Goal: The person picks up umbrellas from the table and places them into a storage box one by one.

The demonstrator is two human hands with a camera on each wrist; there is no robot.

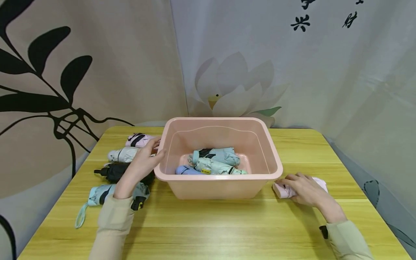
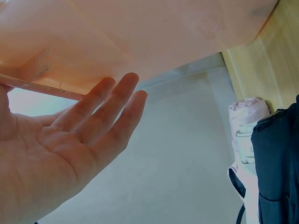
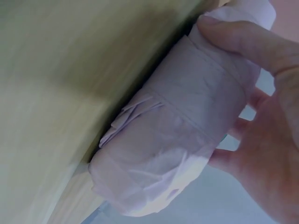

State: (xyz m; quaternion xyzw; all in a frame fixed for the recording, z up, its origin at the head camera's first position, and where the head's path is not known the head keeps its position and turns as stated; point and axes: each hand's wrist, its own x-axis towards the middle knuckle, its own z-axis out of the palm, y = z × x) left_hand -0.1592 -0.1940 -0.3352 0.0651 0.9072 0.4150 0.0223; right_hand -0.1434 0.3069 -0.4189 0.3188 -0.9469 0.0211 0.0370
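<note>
A pink plastic bin (image 1: 216,187) stands mid-table with several folded umbrellas inside, among them a blue-grey one (image 1: 224,156), a pale green one (image 1: 214,166) and a blue one (image 1: 188,170). My left hand (image 1: 146,159) is at the bin's left rim; the left wrist view shows its fingers (image 2: 119,100) extended, close under the rim against the outer wall. Right of the bin, my right hand (image 1: 303,189) grips a pale pink folded umbrella (image 3: 173,121) lying on the table, thumb on one side and fingers on the other.
Left of the bin lie several more folded umbrellas: a pink one (image 1: 138,140), a white one (image 1: 122,155), a black one (image 1: 113,172) and a light blue one (image 1: 100,195) with a wrist loop. The wooden table (image 1: 208,231) meets a printed curtain (image 1: 130,72) behind.
</note>
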